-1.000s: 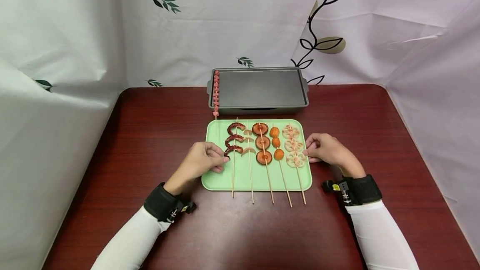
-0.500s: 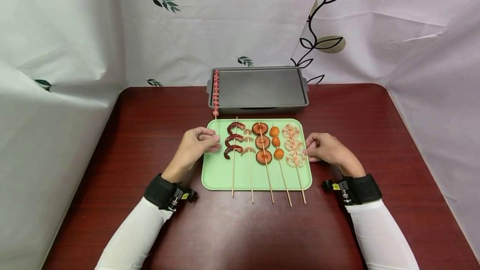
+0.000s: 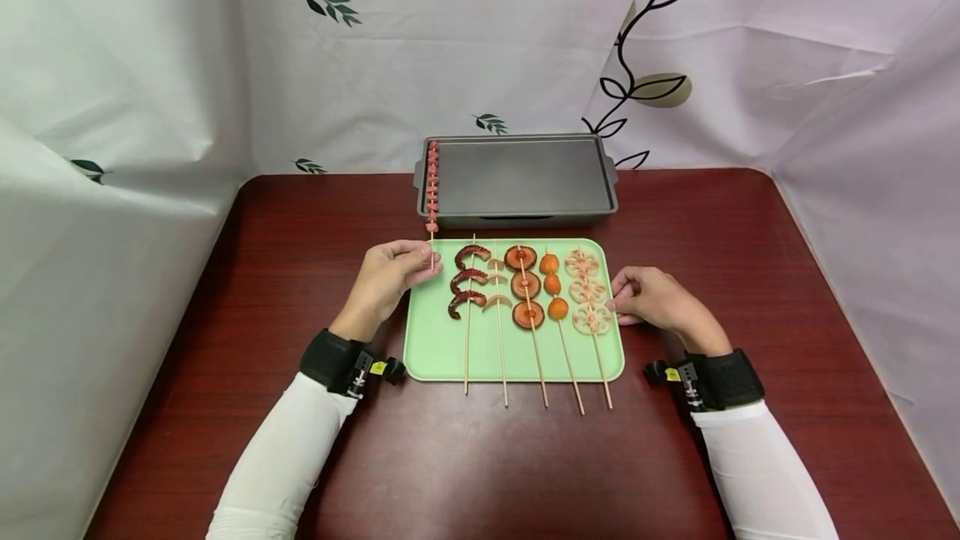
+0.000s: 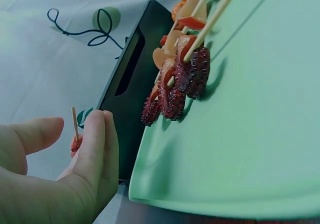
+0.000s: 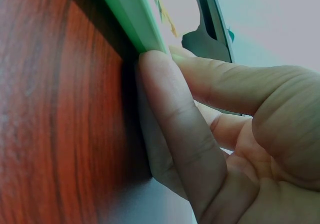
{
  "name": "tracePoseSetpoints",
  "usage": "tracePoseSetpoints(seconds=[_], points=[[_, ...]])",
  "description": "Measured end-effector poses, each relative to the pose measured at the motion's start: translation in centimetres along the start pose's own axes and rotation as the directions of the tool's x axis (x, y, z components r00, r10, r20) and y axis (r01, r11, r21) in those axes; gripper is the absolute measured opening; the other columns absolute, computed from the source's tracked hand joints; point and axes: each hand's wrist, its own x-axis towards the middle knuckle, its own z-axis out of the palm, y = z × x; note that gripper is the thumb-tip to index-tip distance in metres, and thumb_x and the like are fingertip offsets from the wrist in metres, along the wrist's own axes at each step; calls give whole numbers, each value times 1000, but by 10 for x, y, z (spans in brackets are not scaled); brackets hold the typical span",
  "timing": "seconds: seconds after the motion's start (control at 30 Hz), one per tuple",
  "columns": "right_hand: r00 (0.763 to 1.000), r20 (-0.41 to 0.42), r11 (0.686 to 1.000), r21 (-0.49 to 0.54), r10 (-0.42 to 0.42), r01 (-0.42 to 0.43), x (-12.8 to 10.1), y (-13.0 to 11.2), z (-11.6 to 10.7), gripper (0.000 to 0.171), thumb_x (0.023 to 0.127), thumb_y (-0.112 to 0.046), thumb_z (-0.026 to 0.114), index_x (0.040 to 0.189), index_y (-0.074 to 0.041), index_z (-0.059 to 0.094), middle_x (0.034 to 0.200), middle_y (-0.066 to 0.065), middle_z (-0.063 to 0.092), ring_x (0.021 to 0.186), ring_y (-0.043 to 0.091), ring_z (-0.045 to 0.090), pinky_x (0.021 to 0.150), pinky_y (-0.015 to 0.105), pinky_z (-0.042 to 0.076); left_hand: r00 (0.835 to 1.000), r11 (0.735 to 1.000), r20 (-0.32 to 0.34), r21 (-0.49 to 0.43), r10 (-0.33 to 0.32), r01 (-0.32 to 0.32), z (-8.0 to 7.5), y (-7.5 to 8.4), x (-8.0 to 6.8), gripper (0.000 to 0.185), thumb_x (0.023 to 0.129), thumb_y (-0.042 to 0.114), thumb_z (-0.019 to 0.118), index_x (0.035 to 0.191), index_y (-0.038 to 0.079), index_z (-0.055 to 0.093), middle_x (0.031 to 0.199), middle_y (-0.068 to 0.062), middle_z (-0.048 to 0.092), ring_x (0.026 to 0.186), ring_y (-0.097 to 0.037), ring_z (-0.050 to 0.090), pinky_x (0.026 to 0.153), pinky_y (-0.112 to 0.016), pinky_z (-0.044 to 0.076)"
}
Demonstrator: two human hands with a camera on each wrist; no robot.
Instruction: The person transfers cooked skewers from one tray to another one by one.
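My left hand (image 3: 390,277) is at the tray's back left corner, beside the bare stick end of a skewer of small pink meat pieces (image 3: 432,190). In the left wrist view, the thumb and straight fingers stand apart on either side of that stick (image 4: 75,121). The meat skewer lies along the left side of a dark grey griddle pan (image 3: 525,177), its stick overhanging the front. My right hand (image 3: 652,298) pinches the right rim of a light green tray (image 3: 442,352) between thumb and fingers; the right wrist view shows the tray edge (image 5: 142,27) between them.
Across the tray lie skewers of octopus tentacles (image 3: 469,275), thin pale slices (image 3: 497,301), mushrooms (image 3: 527,315), orange balls (image 3: 557,308) and lotus root slices (image 3: 592,319). Their stick ends overhang the tray's front edge. A patterned white cloth (image 3: 420,48) hangs behind the reddish-brown table (image 3: 330,215).
My left hand has moved from beside the octopus skewer up and left to the meat skewer's stick end. The right hand has stayed on the tray rim.
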Motion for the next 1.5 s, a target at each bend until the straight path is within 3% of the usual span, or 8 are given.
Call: tracePoseSetpoints(seconds=[0.17,0.43,0.67,0.97,1.5], points=[[1000,3,1000,11,0,0,0,1,0,21,95,-1,71,108,10,59,85,11,63,73,13,70,70,28,66,1000,998,5,-55,-24,24,-1,-1,5,43,104,-2,57,143,-17,47,101,-7,72,117,-29,70,95,-27,61],[1000,5,1000,17,-6,5,0,0,0,22,95,-1,71,108,10,58,85,10,63,72,12,69,69,28,66,1000,992,10,-121,-26,27,-2,-2,11,43,103,-6,56,143,-19,46,95,-6,74,90,-13,75,85,-22,64],[1000,6,1000,21,-11,11,0,0,0,23,95,-2,72,109,10,58,85,10,63,72,12,69,68,28,66,1000,987,8,-162,-8,9,-1,-1,12,31,100,-11,58,131,-13,58,92,-6,75,85,-12,75,81,-21,64],[1000,12,1000,27,-9,9,-1,0,0,24,95,-2,72,111,11,58,85,11,64,72,13,69,68,28,66,1000,995,15,-98,24,-22,-1,-1,14,38,100,-11,58,137,-19,51,90,-3,76,79,-9,75,76,-19,64],[1000,5,1000,14,-9,9,0,0,0,23,95,-2,72,109,10,58,84,10,63,72,14,69,67,28,66,997,997,31,-33,76,-75,1,1,8,32,97,-14,60,128,-18,56,82,0,77,72,-9,75,68,-18,63]])
